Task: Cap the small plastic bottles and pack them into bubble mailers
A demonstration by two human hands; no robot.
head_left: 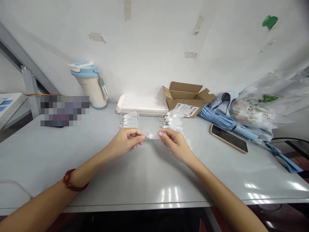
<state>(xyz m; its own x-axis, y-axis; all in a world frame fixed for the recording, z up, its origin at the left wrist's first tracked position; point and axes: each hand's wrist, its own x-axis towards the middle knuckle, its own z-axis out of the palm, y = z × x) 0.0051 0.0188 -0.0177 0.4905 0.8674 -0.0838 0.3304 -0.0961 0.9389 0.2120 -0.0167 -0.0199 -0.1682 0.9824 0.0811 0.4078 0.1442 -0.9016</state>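
Note:
Fingers pinched, my right hand (175, 143) holds a small translucent plastic dropper bottle (154, 136) lying sideways above the table. The bottle's narrow nozzle points left, and a thin white loop (146, 131) arches over it. My left hand (129, 139) is closed in a pinch at the far end of the thin nozzle tip; its fingertips hide whether a cap is there. Beyond my left hand lie several similar bottles (130, 121) in a row. Another group of bottles (174, 122) lies behind my right hand, and part of it is covered by that hand.
At the back stand a stack of white padded envelopes (145, 104) and an open cardboard box (184, 103). A cream tumbler (90, 87) is at left, near a blurred-out patch. On the right are a phone (229, 138), a blue folded umbrella (217, 118) and a plastic bag (256, 109).

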